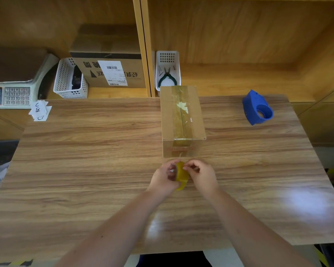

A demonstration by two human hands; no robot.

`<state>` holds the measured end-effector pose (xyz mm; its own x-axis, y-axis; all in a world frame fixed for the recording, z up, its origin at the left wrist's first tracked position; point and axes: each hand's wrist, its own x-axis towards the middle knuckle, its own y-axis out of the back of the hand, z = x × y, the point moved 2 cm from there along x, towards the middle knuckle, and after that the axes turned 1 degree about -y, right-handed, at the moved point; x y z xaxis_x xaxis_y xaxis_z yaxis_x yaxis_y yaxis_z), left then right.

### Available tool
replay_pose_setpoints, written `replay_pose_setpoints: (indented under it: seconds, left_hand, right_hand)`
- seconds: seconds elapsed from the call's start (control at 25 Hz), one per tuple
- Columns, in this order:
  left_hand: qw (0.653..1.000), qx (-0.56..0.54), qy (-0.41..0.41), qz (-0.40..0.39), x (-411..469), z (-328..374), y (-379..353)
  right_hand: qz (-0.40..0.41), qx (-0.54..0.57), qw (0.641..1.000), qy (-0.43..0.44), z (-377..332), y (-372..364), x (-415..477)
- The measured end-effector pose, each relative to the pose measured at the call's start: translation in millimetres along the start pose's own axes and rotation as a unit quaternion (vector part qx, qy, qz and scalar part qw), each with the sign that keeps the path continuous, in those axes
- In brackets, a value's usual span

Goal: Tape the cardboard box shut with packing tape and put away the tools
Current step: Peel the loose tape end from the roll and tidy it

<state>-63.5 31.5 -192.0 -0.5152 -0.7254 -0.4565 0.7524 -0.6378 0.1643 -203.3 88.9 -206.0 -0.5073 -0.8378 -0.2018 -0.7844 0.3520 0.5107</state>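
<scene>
A small cardboard box (182, 120) stands in the middle of the wooden table (85, 160), flaps closed, with clear tape along its top seam and down the near face. Just in front of it, both hands hold a yellowish roll of packing tape (182, 176) upright above the table. My left hand (165, 177) grips the roll from the left. My right hand (201, 174) pinches at its top edge with the fingertips. A blue tape dispenser (257, 108) lies empty at the far right of the table.
A white basket (167, 58) with green-handled pliers (167, 77) sits on the shelf behind the box. Further left are another white basket (69, 79), a labelled carton (112, 72) and a scale (10, 93). Paper slips (40, 111) lie at the table's far left corner.
</scene>
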Motion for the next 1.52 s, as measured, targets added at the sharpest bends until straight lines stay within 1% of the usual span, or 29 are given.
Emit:
replay_pose_setpoints:
  seconds: [0.08,0.16,0.2,0.28,0.36,0.44,0.6,0.68,0.76,0.8,0.92,1.16,1.36,1.44,1.52]
  left_hand:
    - [0.99,0.14,-0.021,0.003,2.0,-4.0,4.8]
    - [0.963,0.266,-0.041,0.005,4.3,-6.8,10.1]
    - [0.951,0.304,-0.057,0.003,4.8,-6.2,11.6]
    - [0.939,0.33,-0.095,-0.015,6.0,-3.3,12.2]
    - [0.942,0.316,-0.113,-0.024,7.9,-0.8,12.0]
    - [0.953,0.285,-0.101,-0.03,10.1,0.6,11.9]
    - [0.978,0.205,-0.01,-0.044,14.9,-0.6,15.1]
    - [0.98,0.19,0.033,-0.044,16.7,1.1,19.6]
    - [0.978,0.194,0.052,-0.049,17.2,4.8,22.3]
    - [0.98,0.183,0.048,-0.056,16.9,7.0,22.0]
    - [0.993,0.095,0.022,-0.065,12.0,13.1,18.9]
    - [0.999,-0.015,0.017,-0.045,4.4,22.5,11.9]
    - [0.999,-0.028,0.002,-0.034,-2.5,29.4,6.7]
    - [0.999,-0.037,-0.006,-0.022,-4.5,30.8,2.4]
    - [0.998,-0.061,0.003,-0.001,-5.4,31.9,-1.7]
  right_hand:
    - [-0.025,-0.013,0.999,0.02,-6.4,-0.2,2.6]
    - [-0.04,-0.04,0.997,0.053,-12.1,1.6,5.8]
    - [-0.046,-0.058,0.995,0.068,-14.9,3.2,7.7]
    - [-0.056,-0.091,0.99,0.09,-19.3,6.6,10.4]
    - [-0.057,-0.117,0.986,0.105,-23.4,9.1,10.2]
    - [-0.055,-0.119,0.985,0.116,-26.9,11.5,8.8]
    - [-0.046,-0.089,0.984,0.147,-36.1,18.7,7.5]
    - [-0.044,-0.075,0.984,0.154,-41.8,21.5,7.7]
    - [-0.044,-0.05,0.986,0.155,-45.4,22.7,8.4]
    - [-0.048,-0.033,0.987,0.148,-45.9,23.0,8.8]
    - [-0.056,0.012,0.992,0.114,-45.1,24.0,11.4]
    - [-0.056,0.064,0.993,0.083,-47.4,30.7,13.2]
    - [-0.043,0.076,0.995,0.054,-46.8,36.0,9.7]
    - [-0.033,0.103,0.993,0.037,-43.3,37.3,6.3]
    - [-0.043,0.136,0.99,0.014,-38.3,38.6,1.8]
